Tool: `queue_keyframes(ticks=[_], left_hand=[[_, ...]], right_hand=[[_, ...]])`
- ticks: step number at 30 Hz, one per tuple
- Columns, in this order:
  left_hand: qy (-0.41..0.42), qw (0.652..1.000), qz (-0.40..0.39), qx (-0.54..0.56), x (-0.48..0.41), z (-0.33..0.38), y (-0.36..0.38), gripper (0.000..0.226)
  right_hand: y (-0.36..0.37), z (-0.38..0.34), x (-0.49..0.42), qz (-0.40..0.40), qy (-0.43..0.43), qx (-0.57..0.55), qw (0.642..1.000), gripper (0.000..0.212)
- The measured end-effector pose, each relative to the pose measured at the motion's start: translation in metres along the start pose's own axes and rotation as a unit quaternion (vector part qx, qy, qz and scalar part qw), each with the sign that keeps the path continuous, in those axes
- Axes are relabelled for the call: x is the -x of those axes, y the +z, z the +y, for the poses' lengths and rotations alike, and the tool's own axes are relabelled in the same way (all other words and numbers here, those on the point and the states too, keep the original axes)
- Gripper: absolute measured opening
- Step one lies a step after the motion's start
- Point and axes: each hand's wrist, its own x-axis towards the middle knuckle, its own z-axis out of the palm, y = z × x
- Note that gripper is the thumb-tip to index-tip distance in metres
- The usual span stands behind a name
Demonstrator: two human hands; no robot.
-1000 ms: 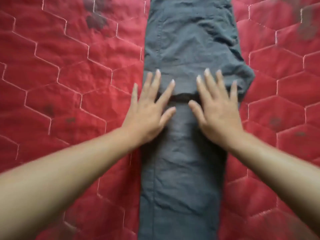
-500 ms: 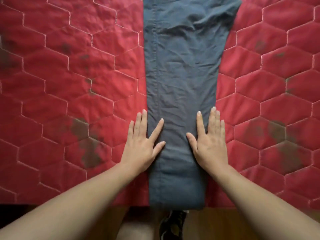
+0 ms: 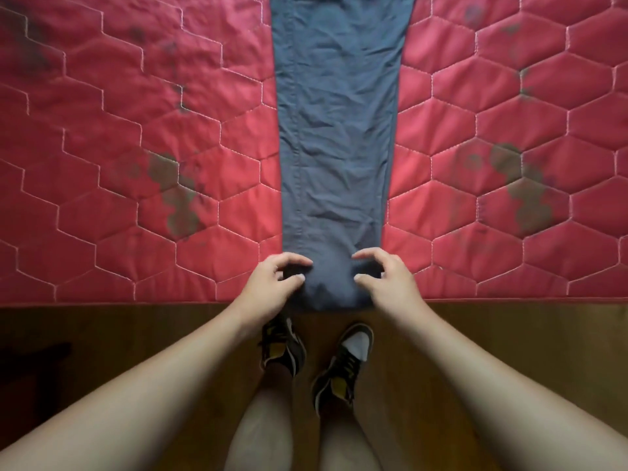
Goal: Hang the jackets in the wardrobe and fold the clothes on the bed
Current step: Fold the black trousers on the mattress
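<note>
Folding step: my left hand (image 3: 272,283) and right hand (image 3: 384,277) pinch the long grey cotton trousers' (image 3: 336,137) hem on the red quilted mattress (image 3: 136,130), which I judge must next be carried forward.

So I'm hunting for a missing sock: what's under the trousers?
Only the red mattress shows around the trousers. Anything beneath them is covered; both hands grip the near end.

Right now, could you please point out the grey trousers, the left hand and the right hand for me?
grey trousers (image 3: 336,124): head view, middle of the flat legs.
left hand (image 3: 272,283): head view, back of the hand.
right hand (image 3: 390,283): head view, back of the hand.
</note>
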Motion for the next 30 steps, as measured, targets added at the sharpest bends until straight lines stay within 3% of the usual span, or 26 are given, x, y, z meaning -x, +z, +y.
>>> queue_keyframes(ticks=[3,6,8,10,13,15,17,19,21,23,25,28,30], left_hand=[[-0.057,0.991,-0.121,-0.001,0.014,-0.005,-0.006,0.027],[-0.09,0.975,-0.193,-0.056,0.038,-0.015,-0.006,0.033],[-0.129,0.971,-0.202,-0.012,0.054,-0.018,-0.011,0.038],[-0.155,0.966,-0.205,0.033,0.064,-0.004,-0.019,0.034],[-0.165,0.961,-0.2,0.1,0.059,0.046,-0.036,0.023],[-0.142,0.962,-0.199,0.125,0.039,0.097,-0.049,0.022],[-0.095,0.971,-0.153,0.16,-0.001,0.145,-0.064,0.034],[-0.039,0.977,-0.008,0.211,-0.047,0.176,-0.078,0.041],[-0.011,0.974,0.127,0.19,-0.084,0.176,-0.082,0.032],[-0.023,0.984,0.134,0.113,-0.1,0.15,-0.07,0.017],[-0.035,0.993,0.089,0.072,-0.099,0.114,-0.048,0.015],[-0.002,0.995,0.094,-0.022,-0.089,0.082,-0.025,0.037],[-0.015,0.993,0.117,-0.013,-0.087,0.077,-0.02,0.039]], right_hand=[[-0.008,0.01,0.009,-0.105,0.001,-0.048,0.993,0.024],[-0.011,0.028,0.028,-0.194,0.04,-0.008,0.98,0.03],[-0.016,0.034,0.045,-0.213,0.088,-0.038,0.972,0.032],[-0.027,0.025,0.06,-0.213,0.164,-0.157,0.95,0.026],[-0.052,-0.016,0.06,-0.224,0.183,-0.293,0.911,0.018],[-0.073,-0.055,0.034,-0.206,0.156,-0.338,0.905,0.039],[-0.098,-0.095,-0.006,-0.168,0.114,-0.368,0.907,0.058],[-0.115,-0.128,-0.044,-0.122,0.081,-0.356,0.923,0.063],[-0.12,-0.134,-0.074,-0.061,0.071,-0.263,0.96,0.056],[-0.112,-0.12,-0.091,-0.027,0.064,-0.145,0.987,0.046],[-0.092,-0.098,-0.097,-0.031,0.062,-0.127,0.99,0.042],[-0.068,-0.071,-0.097,0.013,0.065,-0.184,0.981,0.073],[-0.06,-0.065,-0.097,0.056,0.073,-0.195,0.977,0.08]])
